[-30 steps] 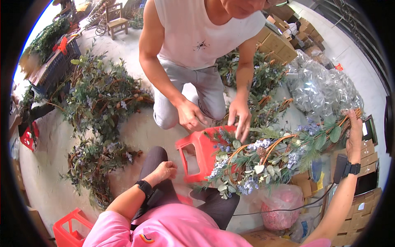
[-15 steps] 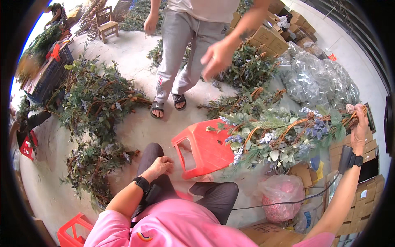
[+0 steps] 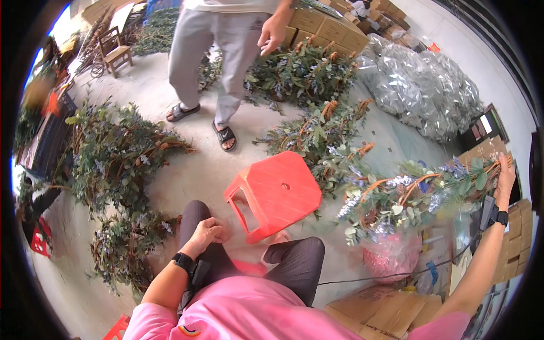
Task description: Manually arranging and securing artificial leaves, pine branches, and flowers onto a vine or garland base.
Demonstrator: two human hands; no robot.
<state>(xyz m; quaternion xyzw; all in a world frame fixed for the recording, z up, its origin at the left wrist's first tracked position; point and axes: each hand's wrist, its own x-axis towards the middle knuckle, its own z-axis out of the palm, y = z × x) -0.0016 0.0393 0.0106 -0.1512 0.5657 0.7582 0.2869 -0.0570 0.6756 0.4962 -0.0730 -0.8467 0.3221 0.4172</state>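
Out at the right, my right hand (image 3: 504,180) is closed round the brown stem end of an artificial flower garland (image 3: 411,190). Green leaves, pale blue blossoms and curved brown twigs make up the garland, which stretches leftward in the air above a pink-filled plastic bag (image 3: 391,258). My left hand (image 3: 205,233) rests by my left knee, its fingers curled in, with nothing visible in them. A red plastic stool (image 3: 277,195) stands in front of my knees, its top bare and apart from the garland.
Piles of similar greenery lie on the floor at the left (image 3: 116,156) and beyond the stool (image 3: 306,76). Facing me stands a person in grey trousers (image 3: 218,54). Clear plastic wrapping (image 3: 419,85) is heaped at the far right. A cardboard box (image 3: 385,309) and a black cable lie near my right side.
The garland has moved right, off the stool top, with my right hand still on it. The other person has stepped and drawn an arm back. My left hand stays by my knee.
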